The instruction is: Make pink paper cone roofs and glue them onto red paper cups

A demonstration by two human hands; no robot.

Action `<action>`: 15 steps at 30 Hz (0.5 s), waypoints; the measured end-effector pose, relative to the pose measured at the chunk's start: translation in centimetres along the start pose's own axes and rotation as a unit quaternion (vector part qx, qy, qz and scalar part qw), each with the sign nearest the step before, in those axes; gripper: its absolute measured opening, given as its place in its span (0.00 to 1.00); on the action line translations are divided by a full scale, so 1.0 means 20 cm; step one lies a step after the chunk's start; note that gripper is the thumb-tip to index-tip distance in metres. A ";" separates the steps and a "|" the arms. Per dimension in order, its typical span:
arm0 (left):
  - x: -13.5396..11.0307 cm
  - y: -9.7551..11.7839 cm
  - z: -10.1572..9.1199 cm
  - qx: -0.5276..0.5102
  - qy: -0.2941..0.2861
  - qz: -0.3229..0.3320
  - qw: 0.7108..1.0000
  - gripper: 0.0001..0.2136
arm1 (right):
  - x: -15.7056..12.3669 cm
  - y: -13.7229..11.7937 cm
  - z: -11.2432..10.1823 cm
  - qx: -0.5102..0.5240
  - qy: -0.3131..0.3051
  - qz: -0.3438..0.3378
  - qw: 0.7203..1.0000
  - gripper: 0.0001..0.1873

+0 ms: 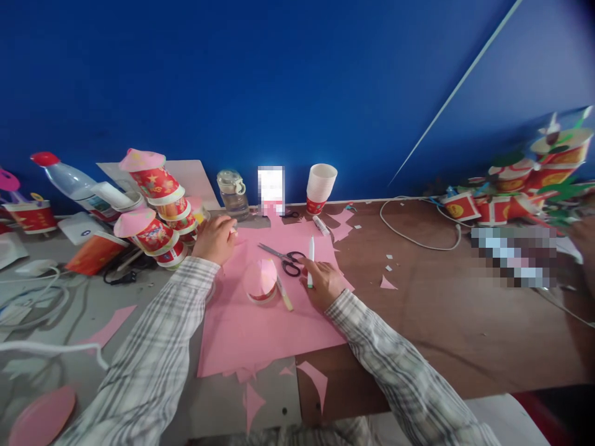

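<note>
My right hand [325, 282] rests on a large pink paper sheet [260, 328] and grips a white marker pen [310, 260] that points upward. My left hand [215, 238] is curled at the sheet's far left corner, next to a stack of red paper cups with pink lids [155, 214]; what its fingers hold is hidden. Between my hands stands an upturned paper cup with a pink paper disc [260, 280] on it. Black-handled scissors [283, 257] lie on the sheet just beyond it, and a cream-coloured stick [284, 294] lies beside the cup.
A stack of white cups [320, 186], a glass jar [232, 193] and a plastic bottle [79, 183] stand along the blue wall. Pink scraps [388, 284] lie on the brown table. White cables [418, 238] and decorated cups [534, 179] are at the right.
</note>
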State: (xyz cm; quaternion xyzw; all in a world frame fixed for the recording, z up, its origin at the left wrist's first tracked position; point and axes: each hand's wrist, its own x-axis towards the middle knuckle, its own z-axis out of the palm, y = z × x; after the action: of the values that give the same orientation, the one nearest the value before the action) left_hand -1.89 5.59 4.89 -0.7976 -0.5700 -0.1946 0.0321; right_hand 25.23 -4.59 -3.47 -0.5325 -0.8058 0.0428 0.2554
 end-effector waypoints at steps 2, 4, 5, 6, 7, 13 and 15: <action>-0.02 -0.03 0.05 0.019 -0.009 0.000 1.000 0.16 | 0.00 0.00 0.00 -0.006 -0.007 -0.003 1.000 0.22; -0.05 -0.04 0.06 0.051 -0.023 0.012 0.998 0.16 | 0.00 0.00 0.00 -0.013 -0.015 -0.005 1.000 0.23; -0.07 -0.05 0.06 0.064 -0.022 0.017 0.998 0.17 | 0.00 -0.01 0.00 -0.016 -0.018 -0.005 1.000 0.24; -0.09 -0.05 0.05 0.072 -0.010 0.018 0.997 0.17 | 0.00 -0.01 0.00 -0.017 -0.022 -0.005 1.000 0.25; -0.11 -0.05 0.03 0.070 0.010 0.018 0.997 0.18 | 0.00 -0.01 0.00 -0.018 -0.025 -0.005 1.000 0.25; -0.19 -0.05 0.02 -0.027 0.003 0.040 0.999 0.18 | 0.00 0.00 0.01 -0.016 -0.030 -0.009 0.999 0.23; -0.20 -0.07 0.07 -0.027 -0.055 0.062 0.996 0.17 | 0.00 0.00 0.01 -0.016 -0.028 -0.011 0.999 0.23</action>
State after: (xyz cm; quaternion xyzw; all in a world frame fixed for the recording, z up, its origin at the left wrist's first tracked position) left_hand -3.87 2.81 1.87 -0.8416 -0.5147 -0.1632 -0.0088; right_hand 25.17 -4.54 -3.73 -0.5260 -0.8191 0.0417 0.2248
